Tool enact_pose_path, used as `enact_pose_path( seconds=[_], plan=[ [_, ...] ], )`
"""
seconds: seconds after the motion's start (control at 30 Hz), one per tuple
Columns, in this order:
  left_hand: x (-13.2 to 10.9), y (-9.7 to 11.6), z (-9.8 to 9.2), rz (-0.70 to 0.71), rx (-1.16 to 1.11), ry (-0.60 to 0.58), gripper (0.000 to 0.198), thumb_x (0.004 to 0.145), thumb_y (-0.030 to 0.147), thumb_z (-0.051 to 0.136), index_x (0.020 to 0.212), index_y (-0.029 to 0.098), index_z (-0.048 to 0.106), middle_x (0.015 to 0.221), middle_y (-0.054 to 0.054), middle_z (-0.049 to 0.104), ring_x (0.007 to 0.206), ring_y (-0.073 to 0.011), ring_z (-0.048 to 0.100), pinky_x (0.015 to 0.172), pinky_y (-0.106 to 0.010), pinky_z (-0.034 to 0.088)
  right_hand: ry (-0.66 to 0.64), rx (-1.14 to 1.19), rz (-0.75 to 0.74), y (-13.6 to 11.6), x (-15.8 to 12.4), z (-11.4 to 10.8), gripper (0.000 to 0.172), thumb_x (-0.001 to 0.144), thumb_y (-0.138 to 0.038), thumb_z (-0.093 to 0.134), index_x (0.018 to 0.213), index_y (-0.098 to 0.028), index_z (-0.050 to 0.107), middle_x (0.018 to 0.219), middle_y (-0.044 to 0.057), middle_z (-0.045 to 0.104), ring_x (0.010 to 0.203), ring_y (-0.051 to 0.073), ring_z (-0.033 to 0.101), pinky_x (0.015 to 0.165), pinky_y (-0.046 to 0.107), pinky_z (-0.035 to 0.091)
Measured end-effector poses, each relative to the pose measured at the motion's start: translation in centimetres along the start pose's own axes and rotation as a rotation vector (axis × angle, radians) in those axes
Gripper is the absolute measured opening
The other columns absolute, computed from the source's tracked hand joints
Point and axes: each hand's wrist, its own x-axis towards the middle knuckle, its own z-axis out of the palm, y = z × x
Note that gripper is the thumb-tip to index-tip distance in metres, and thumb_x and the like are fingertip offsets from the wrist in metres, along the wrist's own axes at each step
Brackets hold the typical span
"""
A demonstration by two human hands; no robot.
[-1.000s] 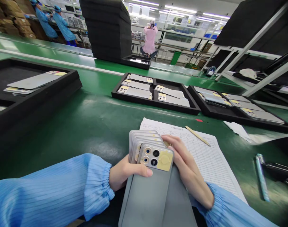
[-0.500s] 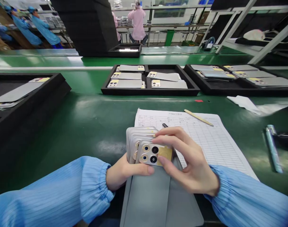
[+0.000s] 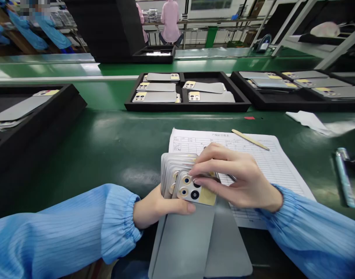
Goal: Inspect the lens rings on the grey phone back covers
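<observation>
Grey panels [image 3: 186, 236] — left grip [image 3: 152, 207] clasping, right grip [image 3: 243, 176] arched over.

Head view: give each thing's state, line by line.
Phone panels, fanned in a stack
Left hand, gripping the panels, thumb on top
Right hand, fingertips at the panels' camera end
Middle tray, open, holding panels
Left tray, open, holding panels
Right tray, open, holding panels
Paper form, flat, partly covered
Yellow stick, resting on the form
White scrap, creased

Green tabletop [image 3: 122, 143] with black trays [image 3: 186, 106], a lined sheet [image 3: 270, 170], white scrap [image 3: 307, 119] and red scrap [image 3: 249, 117].
</observation>
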Motion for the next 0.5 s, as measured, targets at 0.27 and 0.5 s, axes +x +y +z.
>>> enact_pose_path(
  seconds=[0.27, 0.5],
  plan=[
    [0.0, 0.2, 0.1, 0.033, 0.028, 0.011, 0.043, 0.068, 0.010, 0.059, 0.110, 0.018, 0.055, 0.113, -0.002, 0.060, 0.101, -0.0191, 0.053, 0.087, -0.028, 0.038, 0.105, -0.130, -0.043, 0.0, -1.2, 0.8, 0.017, 0.076, -0.011, 0.059, 0.088, -0.022, 0.063, 0.079, 0.004, 0.063, 0.071, 0.016, 0.056, 0.061, 0.031, 0.051],
    [0.0, 0.2, 0.0, 0.015, 0.043, 0.026, 0.043, 0.068, 0.013, 0.061, 0.111, 0.019, 0.055, 0.104, -0.002, 0.063, 0.093, -0.0189, 0.054, 0.084, -0.029, 0.038, 0.109, -0.154, -0.076, -0.2, -1.3, 1.0, 0.020, 0.078, -0.009, 0.055, 0.090, -0.023, 0.060, 0.080, 0.004, 0.062, 0.072, 0.017, 0.057, 0.061, 0.033, 0.051]
  ],
)
